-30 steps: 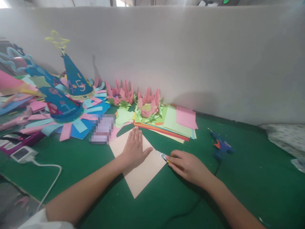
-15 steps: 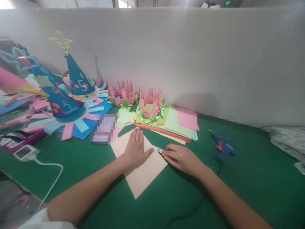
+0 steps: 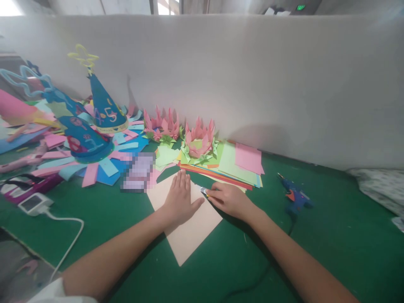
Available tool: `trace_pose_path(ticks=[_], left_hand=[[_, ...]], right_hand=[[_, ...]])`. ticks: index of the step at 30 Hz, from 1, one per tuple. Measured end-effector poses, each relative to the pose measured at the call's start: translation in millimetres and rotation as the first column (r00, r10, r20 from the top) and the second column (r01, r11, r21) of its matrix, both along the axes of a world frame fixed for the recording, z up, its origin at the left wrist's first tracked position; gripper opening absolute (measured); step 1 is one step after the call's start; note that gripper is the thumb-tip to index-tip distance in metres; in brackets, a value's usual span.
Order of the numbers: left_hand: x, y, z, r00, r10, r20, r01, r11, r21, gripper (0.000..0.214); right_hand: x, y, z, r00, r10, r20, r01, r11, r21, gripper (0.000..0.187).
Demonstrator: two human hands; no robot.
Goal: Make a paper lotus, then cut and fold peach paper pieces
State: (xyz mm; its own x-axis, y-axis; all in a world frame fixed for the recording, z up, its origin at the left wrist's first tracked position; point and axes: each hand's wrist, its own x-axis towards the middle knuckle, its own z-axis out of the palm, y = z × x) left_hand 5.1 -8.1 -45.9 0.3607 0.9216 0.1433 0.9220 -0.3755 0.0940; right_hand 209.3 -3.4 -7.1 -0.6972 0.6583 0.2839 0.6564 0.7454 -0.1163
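A folded peach paper sheet (image 3: pixel 189 229) lies on the green mat (image 3: pixel 315 240). My left hand (image 3: pixel 180 201) rests flat on it, fingers stretched out and together, pressing it down. My right hand (image 3: pixel 227 198) is closed around a small tool with a light tip (image 3: pixel 204 191), perhaps a cutter, whose tip touches the sheet's upper right edge, just right of my left thumb.
A stack of coloured paper (image 3: pixel 233 164) and pink paper lotus flowers (image 3: pixel 198 141) lie just behind. Blue party hats (image 3: pixel 105 111) and paper strips fill the left. A blue glue gun (image 3: pixel 295 195) is at the right, a white charger with cable (image 3: pixel 33 203) at the left. A grey partition wall closes the back.
My right hand has slid the tool up and left along the sheet's right edge, closer to the top corner. My left hand has stayed flat on the paper.
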Motion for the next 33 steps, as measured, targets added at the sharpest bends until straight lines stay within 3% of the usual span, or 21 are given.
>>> trace_pose_path(ticks=[4, 8, 12, 15, 27, 33], left_hand=[[1.1, -8.5, 2.9, 1.000, -0.018, -0.017, 0.018, 1.000, -0.004, 0.091], [-0.2, -16.7, 8.1, 0.994, -0.108, -0.022, 0.109, 0.993, 0.052, 0.086], [-4.3, -10.7, 17.0, 0.981, -0.172, -0.087, 0.179, 0.981, 0.080, 0.054], [-6.0, -6.7, 20.1, 0.975, -0.181, -0.132, 0.199, 0.971, 0.131, 0.044], [-8.6, -6.7, -3.0, 0.989, -0.111, -0.096, 0.129, 0.969, 0.211, 0.057], [-9.0, -6.2, -6.5, 0.995, -0.081, -0.052, 0.091, 0.969, 0.229, 0.059]], right_hand=[[3.3, -3.1, 1.1, 1.000, 0.019, -0.014, -0.020, 0.999, -0.031, 0.027], [12.0, -16.4, 3.4, 0.999, 0.045, -0.018, -0.046, 0.995, -0.093, 0.026], [12.5, -25.3, 3.8, 1.000, 0.022, -0.004, -0.022, 0.994, -0.103, 0.026], [4.3, -24.8, 2.4, 1.000, -0.001, 0.009, 0.002, 0.998, -0.065, 0.026], [-12.1, -10.4, -3.4, 0.999, -0.034, 0.002, 0.034, 0.999, 0.037, 0.026], [-19.0, 3.9, -5.3, 0.999, -0.048, 0.006, 0.048, 0.998, 0.029, 0.024]])
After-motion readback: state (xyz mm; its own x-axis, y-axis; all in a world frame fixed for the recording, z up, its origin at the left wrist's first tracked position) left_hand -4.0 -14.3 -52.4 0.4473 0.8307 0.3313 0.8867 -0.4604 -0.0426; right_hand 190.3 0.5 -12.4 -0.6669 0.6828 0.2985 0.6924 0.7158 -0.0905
